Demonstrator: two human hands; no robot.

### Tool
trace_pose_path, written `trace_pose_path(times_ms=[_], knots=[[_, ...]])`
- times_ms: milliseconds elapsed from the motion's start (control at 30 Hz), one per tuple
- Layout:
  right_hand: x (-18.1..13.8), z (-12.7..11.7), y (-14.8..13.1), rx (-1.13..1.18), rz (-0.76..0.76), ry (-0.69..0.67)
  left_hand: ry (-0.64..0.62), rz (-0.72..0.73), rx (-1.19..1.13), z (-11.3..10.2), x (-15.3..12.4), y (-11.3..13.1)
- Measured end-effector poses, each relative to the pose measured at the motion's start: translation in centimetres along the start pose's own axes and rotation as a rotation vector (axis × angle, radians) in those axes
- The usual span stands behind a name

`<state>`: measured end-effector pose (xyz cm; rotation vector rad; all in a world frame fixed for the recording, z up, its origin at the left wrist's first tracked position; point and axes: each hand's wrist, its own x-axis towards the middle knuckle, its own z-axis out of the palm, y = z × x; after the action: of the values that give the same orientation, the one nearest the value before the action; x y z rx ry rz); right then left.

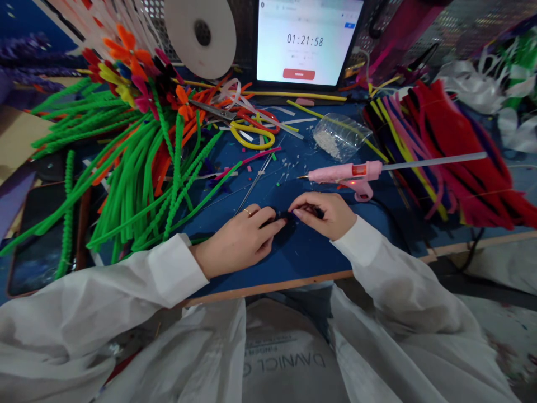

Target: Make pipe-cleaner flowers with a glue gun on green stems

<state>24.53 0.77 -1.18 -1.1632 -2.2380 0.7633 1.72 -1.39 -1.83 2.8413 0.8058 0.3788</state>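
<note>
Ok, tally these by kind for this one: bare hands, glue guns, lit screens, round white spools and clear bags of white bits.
Bare hands: 2 (left hand, right hand)
Glue gun: 1
Lit screen: 1
Round white spool: 1
Clear bag of white bits: 1
Total: 6

Left hand [245, 238] near right hand [325, 214]
</note>
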Motion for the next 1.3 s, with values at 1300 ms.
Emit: trace_pose_path(times_ms=[1300], knots=[[0.0,-0.04,-0.12,0.007,-0.001,-0.008,-0.028,-0.012,-0.001,-0.02,0.51,0.08]])
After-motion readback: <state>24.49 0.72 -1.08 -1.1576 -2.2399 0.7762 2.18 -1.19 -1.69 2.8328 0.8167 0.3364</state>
